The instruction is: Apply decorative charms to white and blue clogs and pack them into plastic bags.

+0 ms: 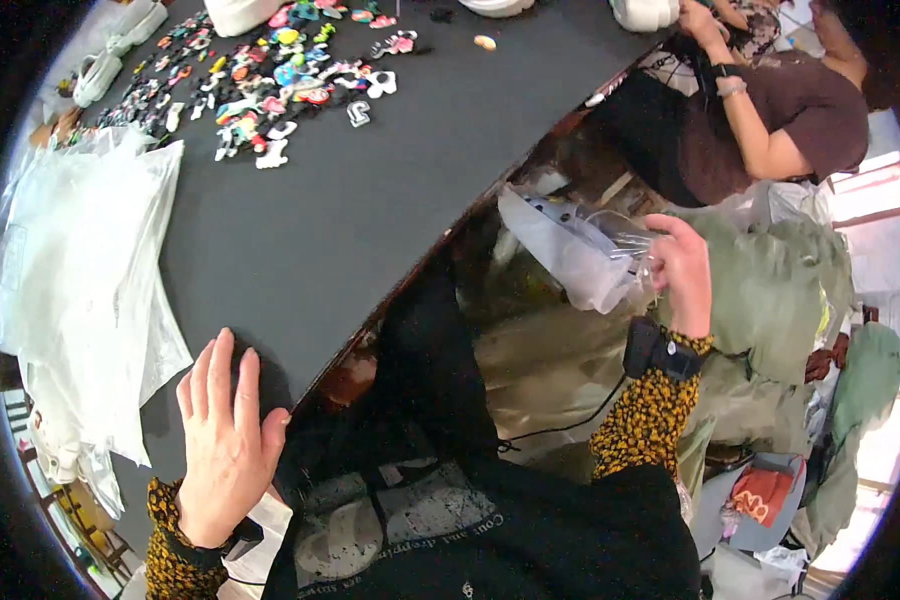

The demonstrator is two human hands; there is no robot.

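My left hand (220, 440) lies palm down at the near edge of the dark grey tabletop (310, 240), fingers stretched out and holding nothing. Beside its fingertips is a pile of clear and white plastic bags (95, 270). Off the table's right edge, my right hand (681, 270) is closed on the gathered end of a clear plastic bag (580, 250). Something pale with dark round spots shows inside that bag, but I cannot make out its kind.
Many small colourful charms (290, 75) are scattered at the table's far left. White shoes (100, 75) stand at the far edges. A co-worker in a brown top (800, 120) sits at the far right. Large greenish sacks (770, 290) fill the floor to my right.
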